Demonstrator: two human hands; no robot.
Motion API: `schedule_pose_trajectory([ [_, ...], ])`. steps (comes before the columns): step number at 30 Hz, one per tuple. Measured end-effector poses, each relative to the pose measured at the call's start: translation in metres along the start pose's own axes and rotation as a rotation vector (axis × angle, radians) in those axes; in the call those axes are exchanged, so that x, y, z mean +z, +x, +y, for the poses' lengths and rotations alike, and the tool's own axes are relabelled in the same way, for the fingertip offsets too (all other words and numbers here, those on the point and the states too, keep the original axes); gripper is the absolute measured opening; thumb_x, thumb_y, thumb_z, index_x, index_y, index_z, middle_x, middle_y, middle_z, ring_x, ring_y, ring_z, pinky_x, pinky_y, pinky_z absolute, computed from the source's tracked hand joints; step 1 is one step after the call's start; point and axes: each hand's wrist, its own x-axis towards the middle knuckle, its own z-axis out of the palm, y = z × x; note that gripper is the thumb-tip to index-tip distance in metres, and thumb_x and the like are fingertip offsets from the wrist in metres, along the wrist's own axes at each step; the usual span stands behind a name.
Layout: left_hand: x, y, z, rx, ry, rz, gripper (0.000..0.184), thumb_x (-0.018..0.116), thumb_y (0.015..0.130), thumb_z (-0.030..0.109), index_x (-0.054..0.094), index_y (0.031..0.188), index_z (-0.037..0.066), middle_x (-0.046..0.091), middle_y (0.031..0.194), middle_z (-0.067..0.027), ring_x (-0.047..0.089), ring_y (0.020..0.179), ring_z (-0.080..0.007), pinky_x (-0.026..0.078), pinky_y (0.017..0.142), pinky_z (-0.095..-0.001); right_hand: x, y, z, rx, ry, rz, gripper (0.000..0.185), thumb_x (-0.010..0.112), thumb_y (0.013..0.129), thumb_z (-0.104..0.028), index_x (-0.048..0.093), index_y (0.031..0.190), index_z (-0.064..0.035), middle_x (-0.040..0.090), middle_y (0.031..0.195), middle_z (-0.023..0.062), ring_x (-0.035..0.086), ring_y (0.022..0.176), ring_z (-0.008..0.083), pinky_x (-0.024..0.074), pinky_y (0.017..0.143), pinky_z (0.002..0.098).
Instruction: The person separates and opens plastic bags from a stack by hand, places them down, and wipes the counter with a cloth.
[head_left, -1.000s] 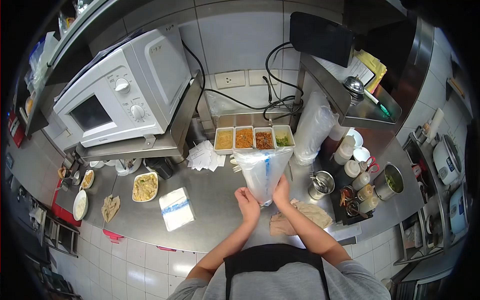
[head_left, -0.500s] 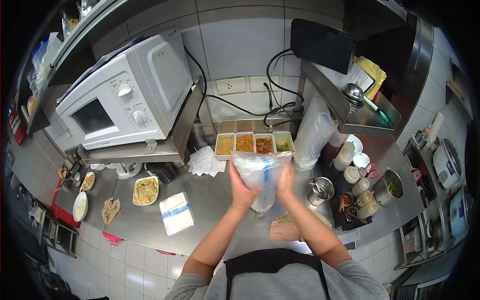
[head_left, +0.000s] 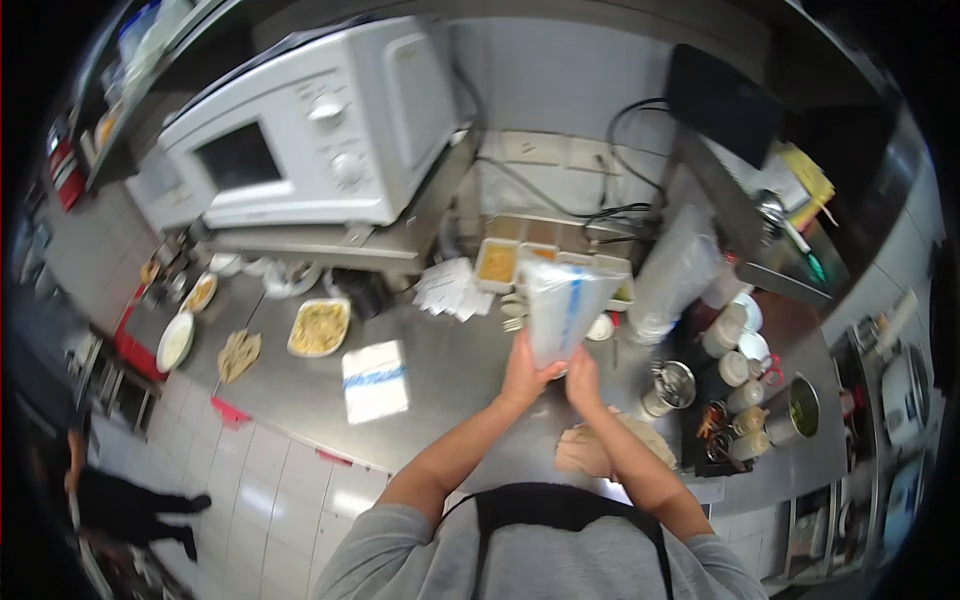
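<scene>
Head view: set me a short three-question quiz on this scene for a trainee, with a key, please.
1. Multiple choice: what do the left hand and right hand hold between them?
A) a steel pot
B) a plastic bundle with a blue stripe
C) a tan cloth
2. True or false: the white packet with a blue band lies on the metal counter.
3. Fill in the blank: on the raised metal shelf, to the left in the picture, stands a white ____.

Key:
1. B
2. True
3. microwave
</scene>
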Motion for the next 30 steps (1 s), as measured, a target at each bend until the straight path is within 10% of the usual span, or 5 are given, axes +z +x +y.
schedule_pose_trajectory([
  [4,0.016,-0.08,0.001,-0.324,0.447,0.066,0.093,0.065,0.073,0.045,0.017,0.132,-0.009,0.031,0.129,-0.0279,0.033,0.119,-0.0422,0.028,0.098,-0.049,-0.034,-0.028,-0.012,-0.127,-0.236,-0.037,0.044,0.034,0.095,-0.028,0.045,0.121,0.0064,0.049,0.119,0.0268,0.047,0.111,0.0386,0.0361,0.094,0.0382],
  [14,-0.012,-0.102,0.026,0.174,0.311,-0.649,0.019,0.065,0.072,0.029,0.066,0.087,0.018,0.048,0.116,-0.0029,0.037,0.12,-0.0242,0.017,0.101,-0.0552,-0.097,-0.125,0.0,-0.35,-0.797,-0.354,0.039,0.057,0.079,-0.02,0.055,0.113,-0.0017,0.049,0.125,0.0128,0.044,0.117,0.0287,0.0294,0.097,0.0403],
  [21,-0.172,-0.065,-0.025,-0.23,1.018,0.264,0.049,0.063,0.078,0.026,0.048,0.122,0.01,0.034,0.133,-0.0141,0.029,0.125,-0.0349,0.02,0.096,-0.0608,-0.092,-0.124,0.008,-0.345,-0.751,-0.221,0.027,0.059,0.077,-0.02,0.063,0.099,-0.0048,0.056,0.116,0.0079,0.048,0.112,0.0252,0.0317,0.094,0.0403],
  [26,-0.237,-0.062,-0.052,-0.271,1.077,0.018,0.02,0.067,0.073,0.025,0.067,0.089,0.014,0.051,0.116,-0.0062,0.035,0.122,-0.0262,0.014,0.097,-0.0628,-0.089,-0.121,0.004,-0.315,-0.744,-0.211,0.027,0.058,0.077,-0.018,0.063,0.1,-0.0052,0.056,0.114,0.0079,0.049,0.109,0.0247,0.0321,0.093,0.0399],
  [30,-0.216,-0.007,0.003,-0.032,0.488,0.332,0.012,0.07,0.073,0.013,0.06,0.072,0.006,0.059,0.081,-0.0056,0.059,0.083,-0.0252,0.043,0.079,-0.0404,-0.072,-0.114,-0.016,-0.215,-0.531,-0.209,0.027,0.059,0.077,-0.019,0.063,0.1,-0.0056,0.057,0.113,0.0088,0.049,0.11,0.0244,0.0319,0.093,0.0396],
])
